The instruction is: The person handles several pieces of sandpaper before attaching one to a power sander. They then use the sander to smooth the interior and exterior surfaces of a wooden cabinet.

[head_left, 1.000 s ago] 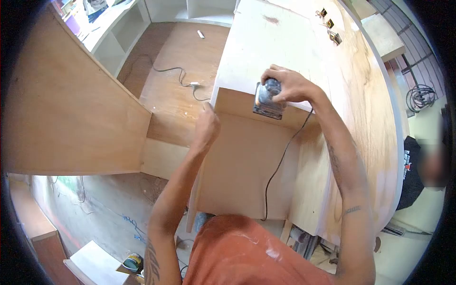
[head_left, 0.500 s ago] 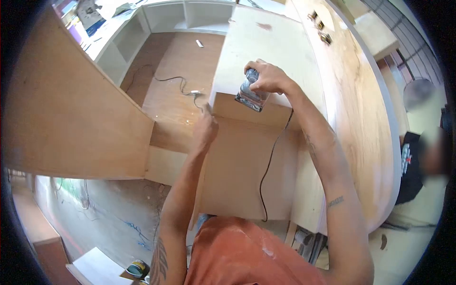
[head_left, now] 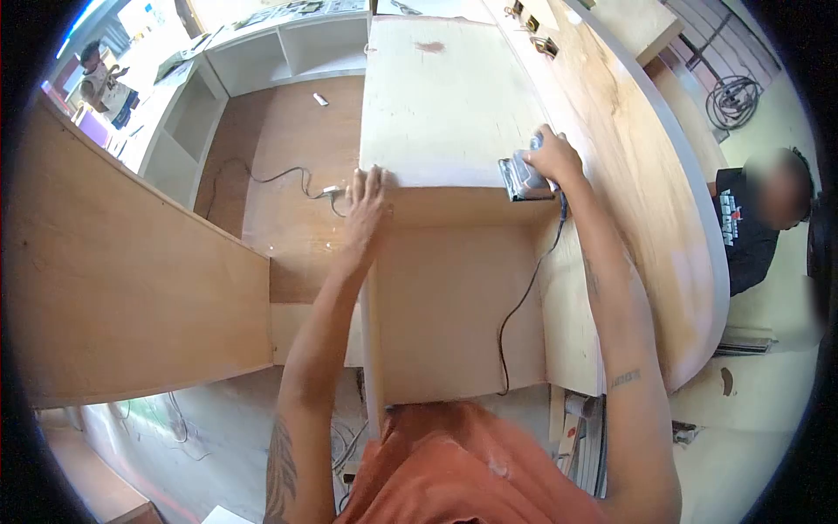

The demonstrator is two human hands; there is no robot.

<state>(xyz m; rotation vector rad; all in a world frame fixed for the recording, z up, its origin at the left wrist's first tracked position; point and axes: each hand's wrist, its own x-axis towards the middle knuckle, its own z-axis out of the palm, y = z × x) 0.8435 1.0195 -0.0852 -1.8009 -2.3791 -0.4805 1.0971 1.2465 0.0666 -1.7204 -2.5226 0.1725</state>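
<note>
In the head view, my right hand (head_left: pixel 560 161) is wrapped round a small electric sander (head_left: pixel 524 183). The sander sits at the right front edge of the pale wooden cabinet top (head_left: pixel 445 109), its pad over the edge. Its dark cord (head_left: pixel 522 301) drops from under my wrist into the open cabinet compartment (head_left: pixel 458 306). My left hand (head_left: pixel 367 205) rests at the left front corner of the top, fingers stretched forward and slightly apart, holding nothing.
A curved wood-grain counter (head_left: pixel 646 166) with metal hinges (head_left: pixel 543 46) runs along the right. Behind it is a person in a black shirt (head_left: pixel 746 223). A curved panel (head_left: pixel 148 271) stands left, white shelves (head_left: pixel 253 65) behind. A cable (head_left: pixel 284 177) lies on the brown board. Another person (head_left: pixel 109 87) stands far left.
My right hand has carried the sander rightward along the cabinet's front edge. My left hand has come up to the left corner with its fingers extended. The view has shifted, too.
</note>
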